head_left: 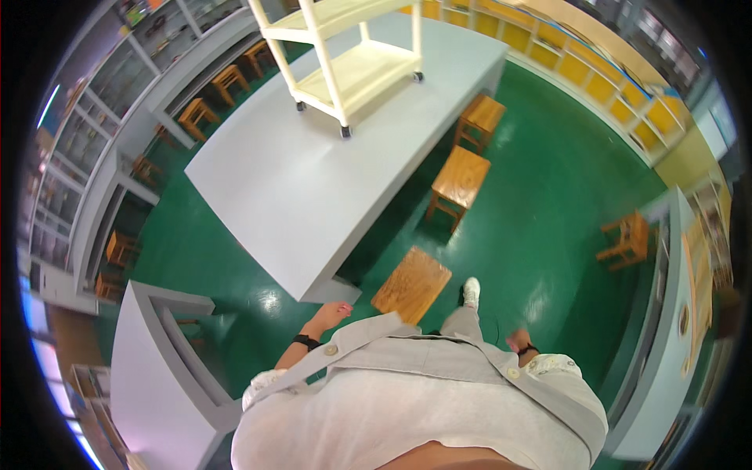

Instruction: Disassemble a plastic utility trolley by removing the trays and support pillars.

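My left hand, with a black band at its wrist, hangs by the near corner of a grey table. Its fingers look loosely apart and nothing shows in them. A wooden stool stands just right of that hand. My right hand hangs at my right side over the green floor, also with a dark wristband. Its fingers are blurred, and I see no object there. On the table stands a cream-coloured rolling cart with shelves and black casters, out of reach of both hands.
Two more wooden stools line the table's right side. A grey table is at lower left, another at right beside a stool. Glass-fronted cabinets run along the left wall; yellow-backed shelving curves across the far right.
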{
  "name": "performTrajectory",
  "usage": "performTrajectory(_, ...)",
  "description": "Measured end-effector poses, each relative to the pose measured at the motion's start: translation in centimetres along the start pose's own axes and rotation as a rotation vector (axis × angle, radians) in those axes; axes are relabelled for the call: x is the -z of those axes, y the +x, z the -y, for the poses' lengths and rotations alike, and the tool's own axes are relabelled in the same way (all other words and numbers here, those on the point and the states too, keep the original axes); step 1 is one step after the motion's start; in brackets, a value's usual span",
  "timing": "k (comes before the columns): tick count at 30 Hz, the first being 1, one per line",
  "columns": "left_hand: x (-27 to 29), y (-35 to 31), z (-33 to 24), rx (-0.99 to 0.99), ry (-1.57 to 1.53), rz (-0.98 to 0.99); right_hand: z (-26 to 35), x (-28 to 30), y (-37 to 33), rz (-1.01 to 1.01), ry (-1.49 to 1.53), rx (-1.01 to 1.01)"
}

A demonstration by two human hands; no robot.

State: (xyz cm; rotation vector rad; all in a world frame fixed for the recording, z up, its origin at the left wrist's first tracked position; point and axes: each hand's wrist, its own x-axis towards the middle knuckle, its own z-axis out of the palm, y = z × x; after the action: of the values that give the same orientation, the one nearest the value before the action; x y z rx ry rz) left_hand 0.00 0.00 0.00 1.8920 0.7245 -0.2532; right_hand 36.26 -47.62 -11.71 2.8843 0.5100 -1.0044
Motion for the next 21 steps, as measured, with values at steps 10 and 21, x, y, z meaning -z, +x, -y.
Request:
performTrajectory(10,-6.9,16.8,-11.2,0.326,-0.118,-0.064,6.9,25.4,35.2,0.082,0.132,0.228)
performTrajectory(21,14.9,24.2,-34.6,-0.12,0.108,-0.68,37.2,68.1,40.6,-0.553,0.784,1.345)
